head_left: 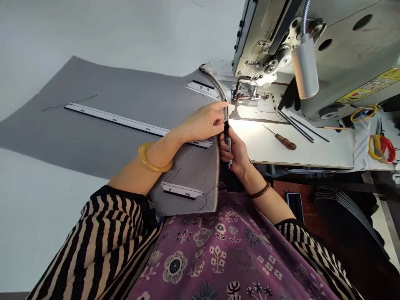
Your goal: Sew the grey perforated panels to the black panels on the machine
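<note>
A broad white worktop point(125, 25) spreads over the left and far sides and continues on the right, where its near edge is thin and brownish. There, a small lamp point(305, 68) on a flexible metal neck point(306, 17) shines brightly downward. Lower, at near right, a reddish-brown board point(280, 186) lies in shadow.

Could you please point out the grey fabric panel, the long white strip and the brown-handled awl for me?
Grey fabric panel point(125, 93), head view: bare cloth near its middle.
Long white strip point(131, 124), head view: its face, between two holes.
Brown-handled awl point(286, 141), head view: the handle.
</note>
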### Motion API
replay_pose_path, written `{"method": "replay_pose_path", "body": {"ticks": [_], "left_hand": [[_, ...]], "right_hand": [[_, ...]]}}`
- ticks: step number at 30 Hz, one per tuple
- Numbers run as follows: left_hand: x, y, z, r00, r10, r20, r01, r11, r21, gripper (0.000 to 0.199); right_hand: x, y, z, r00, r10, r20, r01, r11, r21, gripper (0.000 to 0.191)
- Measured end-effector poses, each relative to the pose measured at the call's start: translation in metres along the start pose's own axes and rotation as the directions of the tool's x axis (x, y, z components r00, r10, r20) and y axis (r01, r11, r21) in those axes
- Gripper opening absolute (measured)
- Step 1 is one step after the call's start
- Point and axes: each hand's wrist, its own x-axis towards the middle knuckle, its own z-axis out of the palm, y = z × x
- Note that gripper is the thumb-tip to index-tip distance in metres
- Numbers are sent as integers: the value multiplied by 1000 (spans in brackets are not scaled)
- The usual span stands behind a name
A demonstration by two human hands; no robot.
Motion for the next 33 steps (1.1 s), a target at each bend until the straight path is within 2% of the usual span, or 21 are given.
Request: {"method": "replay_pose_path", "body": {"ticks": [7,13,17,21,33], "left_hand": [[1,-1,-1,999,-16,28,16,1000,-23,25],[1,-7,-11,1000,-12,0,12,996,-85,22],[2,-8,-12,1000,-20,-8,19,994,-108,19],[0,-4,-10,1000,-9,-15,8,997,-77,20],[-2,-7,-5,997,67,-28,-63,991,116,19]], "right_hand": [[2,-2,-1,1000,-3,9,3,1000,-4,43],[0,-12,-7,1000,7,-16,-6,1000,30,43],[-1,-15,-9,999,28,19,-27,999,-40,45],[1,-13,-4,999,40,29,-37,995,-95,46],[13,-11,-2,995,21,97,-17,999,-40,46]]}}
